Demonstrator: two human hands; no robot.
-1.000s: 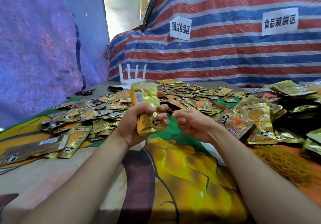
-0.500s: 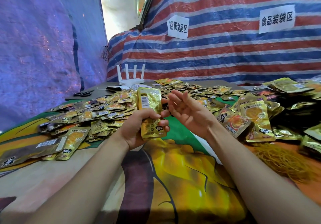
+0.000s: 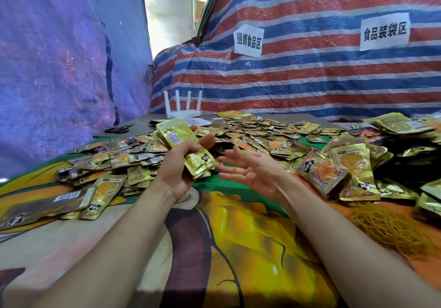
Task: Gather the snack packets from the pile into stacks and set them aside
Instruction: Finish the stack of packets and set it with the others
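Observation:
My left hand (image 3: 177, 164) grips a stack of gold snack packets (image 3: 185, 144), tilted with its top leaning left, above the table. Just to its right my right hand (image 3: 250, 168) is spread palm up, fingers straight, holding nothing. A wide pile of loose gold packets (image 3: 250, 133) covers the table behind both hands. More loose packets (image 3: 105, 162) lie to the left. Stacked packets (image 3: 350, 164) lean at the right.
A heap of yellow rubber bands (image 3: 391, 226) lies at the right front. A white router (image 3: 183, 112) and black scissors (image 3: 118, 129) sit at the back left. Tarpaulin walls close in behind and left. A printed cloth (image 3: 238, 236) covers the near table.
My right hand has opened from a loose fist and drawn away to the right. My left hand has tilted the stack from upright to leaning left.

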